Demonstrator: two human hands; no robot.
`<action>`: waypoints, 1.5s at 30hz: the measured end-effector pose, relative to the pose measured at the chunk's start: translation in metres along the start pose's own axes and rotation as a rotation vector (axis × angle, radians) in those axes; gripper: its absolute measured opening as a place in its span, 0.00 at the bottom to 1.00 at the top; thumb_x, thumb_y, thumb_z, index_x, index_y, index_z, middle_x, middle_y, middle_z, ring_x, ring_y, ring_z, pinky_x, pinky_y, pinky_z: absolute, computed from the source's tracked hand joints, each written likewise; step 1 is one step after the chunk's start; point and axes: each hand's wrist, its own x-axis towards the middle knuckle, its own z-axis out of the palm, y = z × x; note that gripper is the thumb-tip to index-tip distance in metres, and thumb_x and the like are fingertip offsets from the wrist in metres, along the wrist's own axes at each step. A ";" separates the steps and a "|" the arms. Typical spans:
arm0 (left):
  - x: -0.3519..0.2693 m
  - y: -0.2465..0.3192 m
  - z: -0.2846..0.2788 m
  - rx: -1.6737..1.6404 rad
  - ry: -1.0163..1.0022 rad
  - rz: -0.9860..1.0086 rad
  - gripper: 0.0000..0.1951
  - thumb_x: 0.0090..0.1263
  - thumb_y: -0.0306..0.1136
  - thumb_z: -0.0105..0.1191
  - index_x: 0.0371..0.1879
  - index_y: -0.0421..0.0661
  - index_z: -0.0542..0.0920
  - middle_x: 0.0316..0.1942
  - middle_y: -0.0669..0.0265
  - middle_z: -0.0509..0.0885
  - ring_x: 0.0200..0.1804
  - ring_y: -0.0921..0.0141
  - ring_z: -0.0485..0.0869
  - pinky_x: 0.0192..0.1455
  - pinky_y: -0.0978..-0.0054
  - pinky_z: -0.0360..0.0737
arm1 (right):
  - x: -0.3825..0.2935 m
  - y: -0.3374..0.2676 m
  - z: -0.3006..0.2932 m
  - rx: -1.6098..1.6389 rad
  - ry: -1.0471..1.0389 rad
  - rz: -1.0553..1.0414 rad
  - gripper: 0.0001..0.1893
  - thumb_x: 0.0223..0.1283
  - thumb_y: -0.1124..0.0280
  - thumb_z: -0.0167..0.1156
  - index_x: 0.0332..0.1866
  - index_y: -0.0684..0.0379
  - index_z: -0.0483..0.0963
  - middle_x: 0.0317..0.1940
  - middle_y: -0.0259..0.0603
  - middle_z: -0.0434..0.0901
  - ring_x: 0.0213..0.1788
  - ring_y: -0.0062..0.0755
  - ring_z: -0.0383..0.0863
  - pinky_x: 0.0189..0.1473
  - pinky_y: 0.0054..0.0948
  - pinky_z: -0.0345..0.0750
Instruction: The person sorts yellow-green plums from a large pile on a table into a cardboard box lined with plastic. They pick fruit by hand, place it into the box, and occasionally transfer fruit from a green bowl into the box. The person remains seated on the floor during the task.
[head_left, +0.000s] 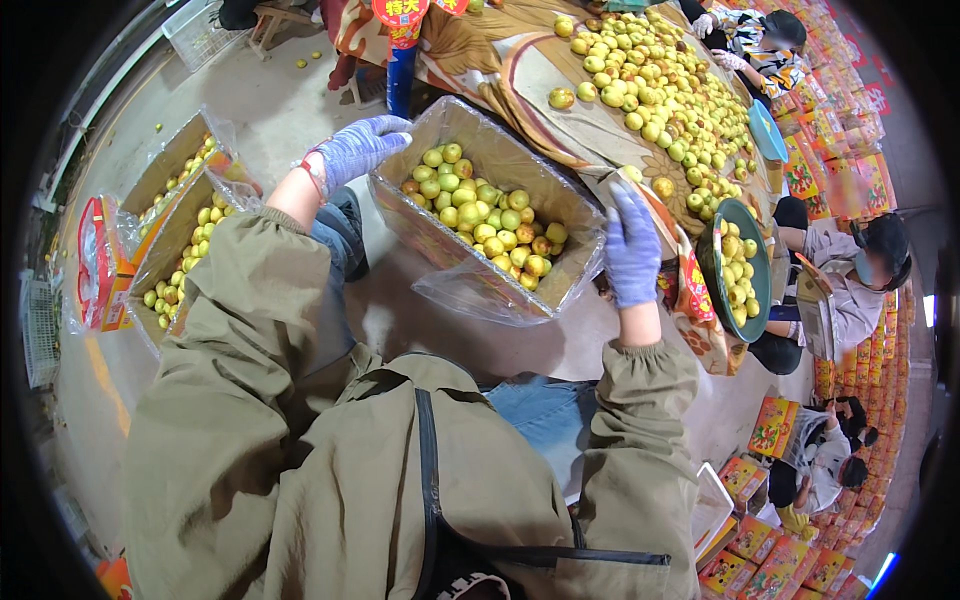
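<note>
A cardboard box (551, 289) lined with clear plastic lies before me, with a layer of yellow-green jujube-like fruits (484, 214) in its bottom. My left hand (362, 150), in a purple-white knit glove, is at the box's upper left corner, thumb and fingers extended near the rim. At the right end of the box is my gloved right hand (634, 244), its fingers pointing up beside the rim. Whether either hand grips the box cannot be told. Beyond the right hand, a green basin (759, 281) of the same fruit rests on the edge of a cloth-covered table.
A big heap of fruit (660, 97) spreads over the patterned blanket (540, 67). Two lined boxes of fruit (196, 232) and a red-handled carton (97, 262) are at left. Several people work at right, near stacked printed cartons (870, 337). A light-blue basin (766, 131) is beside the heap.
</note>
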 end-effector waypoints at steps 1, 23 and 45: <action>-0.001 0.000 0.000 0.015 -0.009 0.002 0.18 0.69 0.39 0.51 0.54 0.43 0.77 0.47 0.64 0.82 0.51 0.73 0.76 0.57 0.74 0.71 | -0.007 0.002 -0.003 0.031 0.039 0.041 0.14 0.62 0.71 0.55 0.52 0.55 0.76 0.53 0.46 0.77 0.56 0.41 0.76 0.59 0.34 0.72; 0.031 -0.037 0.007 0.104 0.331 -0.232 0.22 0.70 0.39 0.49 0.58 0.39 0.73 0.55 0.58 0.78 0.59 0.67 0.73 0.62 0.73 0.66 | -0.046 0.014 -0.004 0.206 0.212 0.153 0.30 0.54 0.69 0.64 0.62 0.65 0.64 0.55 0.49 0.71 0.55 0.40 0.72 0.59 0.34 0.70; 0.067 -0.016 0.146 0.374 -0.409 -0.021 0.13 0.54 0.28 0.59 0.39 0.40 0.82 0.28 0.68 0.82 0.31 0.72 0.78 0.36 0.71 0.77 | -0.161 0.064 -0.071 -0.320 -1.071 0.169 0.12 0.54 0.59 0.57 0.39 0.53 0.77 0.35 0.49 0.82 0.41 0.51 0.80 0.44 0.44 0.75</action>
